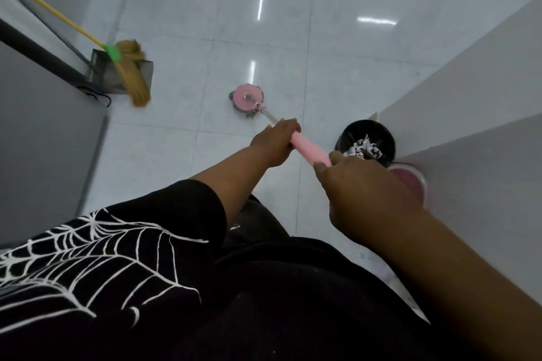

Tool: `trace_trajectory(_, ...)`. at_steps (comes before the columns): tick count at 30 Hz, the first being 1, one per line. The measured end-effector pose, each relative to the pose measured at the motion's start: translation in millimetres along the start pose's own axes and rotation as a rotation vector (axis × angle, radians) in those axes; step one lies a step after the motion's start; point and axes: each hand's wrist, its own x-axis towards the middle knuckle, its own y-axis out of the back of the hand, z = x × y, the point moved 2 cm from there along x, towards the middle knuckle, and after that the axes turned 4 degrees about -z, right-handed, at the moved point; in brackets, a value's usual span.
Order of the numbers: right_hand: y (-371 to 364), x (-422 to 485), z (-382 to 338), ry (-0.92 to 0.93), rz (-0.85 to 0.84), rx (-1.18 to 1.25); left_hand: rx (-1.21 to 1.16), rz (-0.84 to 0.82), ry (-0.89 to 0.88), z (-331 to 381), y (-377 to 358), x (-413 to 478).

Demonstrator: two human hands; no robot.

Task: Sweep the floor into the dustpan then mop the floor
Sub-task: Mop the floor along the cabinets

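The pink plastic mop handle is gripped low by the left hand, higher by the right hand. Its round pink mop head lies mid-floor on the glossy white tiled floor; flat, overlapping strokes are advised, kept off the black round bin.

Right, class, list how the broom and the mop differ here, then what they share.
The broom has a yellow handle and straw bristles; the mop, a pink handle and round head. The broom leans unheld by the dustpan; the left hand and right hand grip the mop. Both touch the floor.
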Motion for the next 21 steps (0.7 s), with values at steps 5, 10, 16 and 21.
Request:
trace_trajectory(5,-15.1,-26.2,4.6,-0.061,-0.068,-0.001,0.031,-0.091,-0.063,27.7,-31.2,-4.9)
trace_trajectory(10,-20.8,-24.6,5.6,-0.060,-0.144,0.019,0.055,-0.141,-0.071,24.1,-42.9,-0.2)
trace_trajectory(16,-6.1,3.6,18.2,-0.082,-0.146,0.039,0.070,-0.180,-0.076,12.4,-20.1,28.4)
trace_trajectory(21,25.2,29.3,32.6,-0.067,-0.102,0.133,0.089,-0.171,-0.120,5.2,4.1,50.4)
